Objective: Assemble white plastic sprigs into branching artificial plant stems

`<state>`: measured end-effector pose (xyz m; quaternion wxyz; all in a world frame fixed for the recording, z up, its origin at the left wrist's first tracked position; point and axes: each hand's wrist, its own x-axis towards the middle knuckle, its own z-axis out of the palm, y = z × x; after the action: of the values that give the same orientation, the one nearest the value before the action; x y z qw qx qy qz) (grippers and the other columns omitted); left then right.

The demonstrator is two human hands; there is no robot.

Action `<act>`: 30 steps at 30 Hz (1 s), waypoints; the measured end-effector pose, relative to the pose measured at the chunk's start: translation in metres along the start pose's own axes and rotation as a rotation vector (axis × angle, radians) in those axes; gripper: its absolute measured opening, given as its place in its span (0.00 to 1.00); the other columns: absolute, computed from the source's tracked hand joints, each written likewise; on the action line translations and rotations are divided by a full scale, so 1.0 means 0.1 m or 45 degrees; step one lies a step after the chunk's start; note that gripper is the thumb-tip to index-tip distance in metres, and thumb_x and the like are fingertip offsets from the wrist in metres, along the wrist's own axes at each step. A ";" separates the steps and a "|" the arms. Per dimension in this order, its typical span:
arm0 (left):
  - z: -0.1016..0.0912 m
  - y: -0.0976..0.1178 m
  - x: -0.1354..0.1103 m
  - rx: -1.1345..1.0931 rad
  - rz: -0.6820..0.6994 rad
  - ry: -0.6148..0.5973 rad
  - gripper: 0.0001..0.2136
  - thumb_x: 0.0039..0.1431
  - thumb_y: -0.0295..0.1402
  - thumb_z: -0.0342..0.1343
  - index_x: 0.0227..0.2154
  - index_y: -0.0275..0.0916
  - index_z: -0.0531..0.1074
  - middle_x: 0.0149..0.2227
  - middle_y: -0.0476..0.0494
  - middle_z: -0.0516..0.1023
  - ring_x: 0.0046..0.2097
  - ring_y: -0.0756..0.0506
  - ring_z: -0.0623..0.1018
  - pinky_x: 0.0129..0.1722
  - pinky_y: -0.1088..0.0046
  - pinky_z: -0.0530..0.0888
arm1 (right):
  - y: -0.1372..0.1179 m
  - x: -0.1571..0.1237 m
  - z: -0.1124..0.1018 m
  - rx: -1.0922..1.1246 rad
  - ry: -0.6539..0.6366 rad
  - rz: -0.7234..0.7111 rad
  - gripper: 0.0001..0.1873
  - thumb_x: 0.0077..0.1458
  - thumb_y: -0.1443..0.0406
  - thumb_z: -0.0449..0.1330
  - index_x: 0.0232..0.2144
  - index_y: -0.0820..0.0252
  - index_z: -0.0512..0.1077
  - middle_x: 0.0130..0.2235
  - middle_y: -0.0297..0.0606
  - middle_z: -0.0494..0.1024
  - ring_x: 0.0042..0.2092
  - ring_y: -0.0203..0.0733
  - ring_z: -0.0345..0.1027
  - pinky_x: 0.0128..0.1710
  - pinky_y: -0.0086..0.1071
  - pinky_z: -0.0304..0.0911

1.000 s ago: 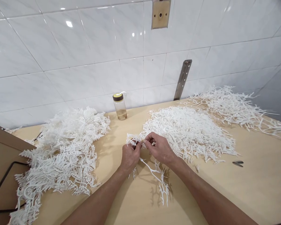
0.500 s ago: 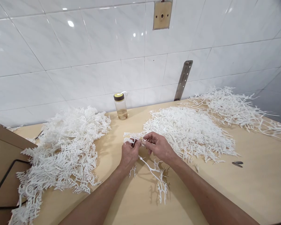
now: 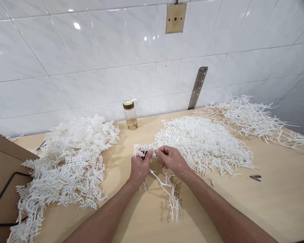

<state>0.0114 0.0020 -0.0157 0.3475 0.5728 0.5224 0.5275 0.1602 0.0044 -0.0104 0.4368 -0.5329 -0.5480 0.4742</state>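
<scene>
My left hand [image 3: 141, 165] is closed, thumb against fingers, on a white branching plastic sprig [image 3: 140, 147] whose thin twigs stick out past the fingers. Close beside it, my right hand [image 3: 172, 160] pinches with thumb and forefinger at the sprig's right end; the exact spot between the fingertips is too small to make out. Below the hands a longer white branch [image 3: 168, 185] slants down to the right, casting a shadow on the table. Its upper end lies near my left hand, and I cannot tell whether it is held.
White sprigs form a large heap [image 3: 66, 165] at left, another [image 3: 202, 141] right of centre and a looser pile [image 3: 253, 116] at far right. A lidded bottle [image 3: 131, 116] stands near the tiled wall. Small thread snips [image 3: 255, 177] lie at right; a cardboard box [image 3: 7, 168] is at left.
My right hand's fingertips have shifted slightly and its hand sits a little lower. Both hands stay together at the sprig; the view has moved very slightly.
</scene>
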 end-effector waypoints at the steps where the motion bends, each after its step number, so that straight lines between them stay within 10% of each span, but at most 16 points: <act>1: 0.00 0.00 0.00 -0.002 -0.002 0.003 0.17 0.55 0.45 0.57 0.21 0.37 0.68 0.19 0.52 0.65 0.25 0.51 0.64 0.26 0.76 0.61 | 0.01 0.00 0.00 0.000 -0.007 0.006 0.16 0.54 0.51 0.60 0.28 0.58 0.70 0.22 0.31 0.73 0.19 0.37 0.69 0.19 0.28 0.58; 30: -0.01 -0.01 0.02 0.045 -0.030 -0.120 0.15 0.56 0.42 0.57 0.20 0.36 0.71 0.20 0.50 0.69 0.26 0.50 0.67 0.26 0.75 0.63 | 0.01 0.00 0.04 -0.023 0.089 -0.105 0.12 0.54 0.56 0.59 0.34 0.58 0.71 0.26 0.32 0.73 0.21 0.37 0.67 0.21 0.31 0.63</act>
<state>0.0098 0.0039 -0.0159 0.3677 0.5968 0.5214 0.4866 0.1565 0.0046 -0.0119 0.4701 -0.5301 -0.5582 0.4318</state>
